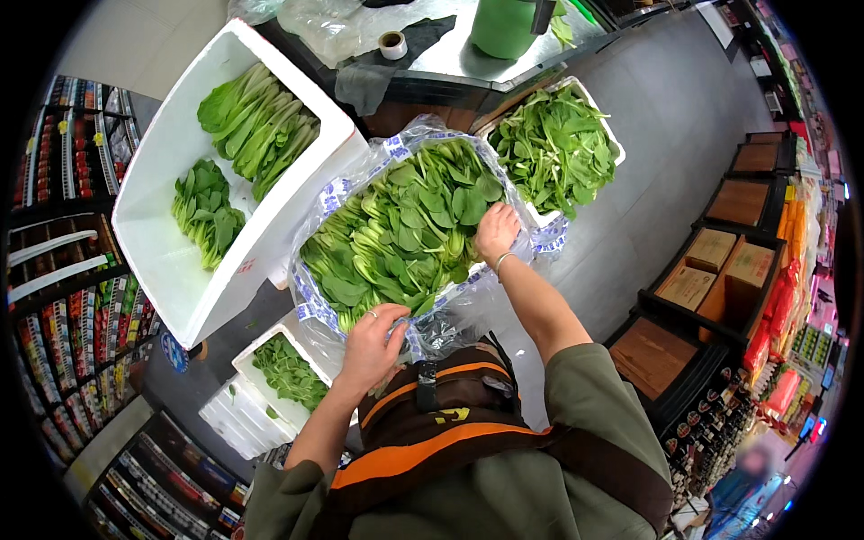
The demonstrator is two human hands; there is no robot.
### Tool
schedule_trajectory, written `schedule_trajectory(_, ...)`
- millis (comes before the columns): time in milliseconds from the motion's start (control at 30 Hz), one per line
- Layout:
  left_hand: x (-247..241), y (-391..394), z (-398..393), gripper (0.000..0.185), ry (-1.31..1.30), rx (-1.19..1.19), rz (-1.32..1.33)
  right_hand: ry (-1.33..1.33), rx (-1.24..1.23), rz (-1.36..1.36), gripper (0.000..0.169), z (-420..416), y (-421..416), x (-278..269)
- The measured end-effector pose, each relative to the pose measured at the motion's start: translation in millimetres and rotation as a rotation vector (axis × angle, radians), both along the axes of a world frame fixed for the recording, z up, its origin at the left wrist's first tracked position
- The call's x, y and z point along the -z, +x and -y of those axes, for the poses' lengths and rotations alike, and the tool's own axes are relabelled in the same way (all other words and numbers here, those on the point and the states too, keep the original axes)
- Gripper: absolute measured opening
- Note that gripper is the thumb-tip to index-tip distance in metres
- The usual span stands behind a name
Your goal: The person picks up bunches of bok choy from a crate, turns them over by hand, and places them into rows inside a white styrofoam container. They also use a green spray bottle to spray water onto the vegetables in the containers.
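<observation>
A box lined with clear plastic [312, 196] and filled with leafy greens [405, 223] stands before me. My left hand [373, 344] is at its near edge, fingers bent beside the leaves. At the box's right edge, my right hand [498, 233] touches the liner and outer leaves, its fingers loosely curled; whether either hand pinches the plastic I cannot tell. A large white foam box [162, 175] at the left holds greens in two groups, one of long leaves [260, 128] and one of short bunches [208, 212]. More loose greens [557, 145] fill a white box at the upper right.
A smaller foam box of greens [287, 371] sits low at the left. Beyond the boxes is a metal counter [439, 50] with a tape roll [393, 45], dark cloth and green container [503, 28]. Shelves flank both sides; a person [746, 479] is at the far lower right.
</observation>
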State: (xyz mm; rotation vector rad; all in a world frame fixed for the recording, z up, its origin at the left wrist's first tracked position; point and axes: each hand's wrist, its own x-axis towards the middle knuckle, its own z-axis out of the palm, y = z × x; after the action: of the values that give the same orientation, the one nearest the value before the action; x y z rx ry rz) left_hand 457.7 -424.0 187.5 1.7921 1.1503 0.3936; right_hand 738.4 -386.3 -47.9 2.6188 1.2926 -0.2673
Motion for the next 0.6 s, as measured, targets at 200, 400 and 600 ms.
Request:
schedule_trajectory(200,3,-12,2,0.020,0.019,-0.037,-0.005,-0.232,0.104,-0.123,0.049,-17,24,-11)
schedule_trajectory(400,9,-42,-2,0.022,0.011,-0.166,-0.034,-0.472,0.052,-0.157,0.057,-35,25,-29)
schedule_trajectory(600,14,-55,-2,0.022,-0.046,-0.246,0.009,-0.781,-0.298,-0.496,0.047,-78,65,-47)
